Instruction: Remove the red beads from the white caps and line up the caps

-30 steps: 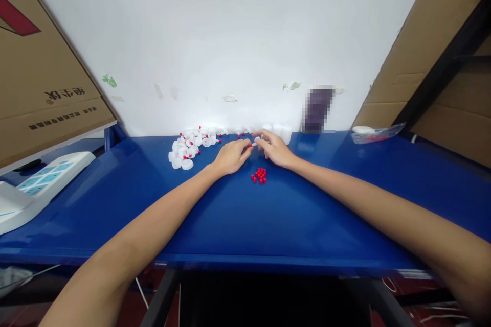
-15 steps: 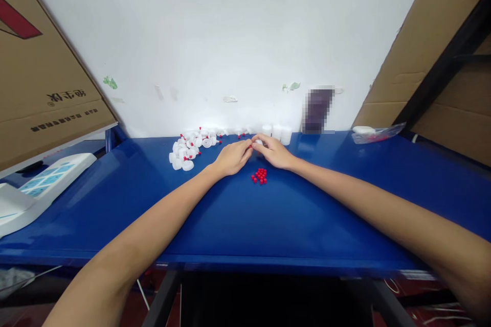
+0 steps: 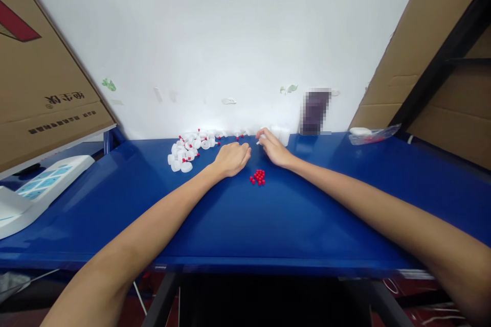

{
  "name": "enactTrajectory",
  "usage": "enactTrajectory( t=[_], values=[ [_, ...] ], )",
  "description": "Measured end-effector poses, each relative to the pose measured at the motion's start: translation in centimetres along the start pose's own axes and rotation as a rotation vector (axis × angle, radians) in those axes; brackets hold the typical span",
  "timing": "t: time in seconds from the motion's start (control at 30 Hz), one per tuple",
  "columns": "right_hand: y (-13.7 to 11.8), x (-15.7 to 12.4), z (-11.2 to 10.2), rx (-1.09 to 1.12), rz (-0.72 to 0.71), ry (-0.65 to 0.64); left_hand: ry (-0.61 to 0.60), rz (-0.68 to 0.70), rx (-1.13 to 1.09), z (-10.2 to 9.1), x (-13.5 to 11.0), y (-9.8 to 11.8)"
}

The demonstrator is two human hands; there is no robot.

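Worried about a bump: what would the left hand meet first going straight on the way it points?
Likely the right hand, or the white piece in its fingers; depth is hard to judge.

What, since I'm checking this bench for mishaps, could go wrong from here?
The red caps lie loose near the left hand; a nudge might scatter them across the blue table.
The small white piece sits at the fingertips of the right hand, so it could slip.
The white nozzle caps lie heaped beside the left hand and might be knocked.
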State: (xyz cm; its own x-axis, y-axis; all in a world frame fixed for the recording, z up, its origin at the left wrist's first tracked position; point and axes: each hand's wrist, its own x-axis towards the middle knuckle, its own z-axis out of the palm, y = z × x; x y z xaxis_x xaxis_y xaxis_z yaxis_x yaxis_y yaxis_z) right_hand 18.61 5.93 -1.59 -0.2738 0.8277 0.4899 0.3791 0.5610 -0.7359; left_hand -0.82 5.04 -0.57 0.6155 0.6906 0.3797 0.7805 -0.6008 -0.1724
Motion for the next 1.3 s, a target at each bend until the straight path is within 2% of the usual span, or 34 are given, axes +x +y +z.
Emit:
enactTrajectory(
  t=[0.1, 0.2, 0.27, 0.47, 0.77, 1.1, 1.3],
  values=[
    [0.2, 0.1, -0.2, 0.022, 0.059, 0.000, -0.010, -0.009, -0.068, -0.2, -0.1, -0.1],
    [-0.2, -0.1, -0.2, 0.001, 0.038, -0.077, -0.078, 0.004, -0.171, -0.4, -0.1, -0.1],
    [-0.5, -0.3, -0.1, -0.015, 0.034, -0.073, -0.102, 0.024, -0.211, -0.6, -0.1, -0.1],
    [-0.9, -0.3, -0.1, -0.069, 0.022, -0.065, -0.149, 0.189, -0.215, -1.6, -0.5, -0.1],
    [-0.8, -0.3, -0.1, -0.144, -0.049, -0.070, -0.217, 0.168, -0.279, -3.0, -0.6, 0.3],
    [-0.8, -0.3, 0.0, -0.135, -0.040, -0.075, -0.392, 0.201, -0.138, -3.4, -0.4, 0.2],
    [-0.7, -0.3, 0.0, -0.133, -0.036, -0.081, -0.401, 0.192, -0.119, -4.0, -0.5, 0.8]
  ],
)
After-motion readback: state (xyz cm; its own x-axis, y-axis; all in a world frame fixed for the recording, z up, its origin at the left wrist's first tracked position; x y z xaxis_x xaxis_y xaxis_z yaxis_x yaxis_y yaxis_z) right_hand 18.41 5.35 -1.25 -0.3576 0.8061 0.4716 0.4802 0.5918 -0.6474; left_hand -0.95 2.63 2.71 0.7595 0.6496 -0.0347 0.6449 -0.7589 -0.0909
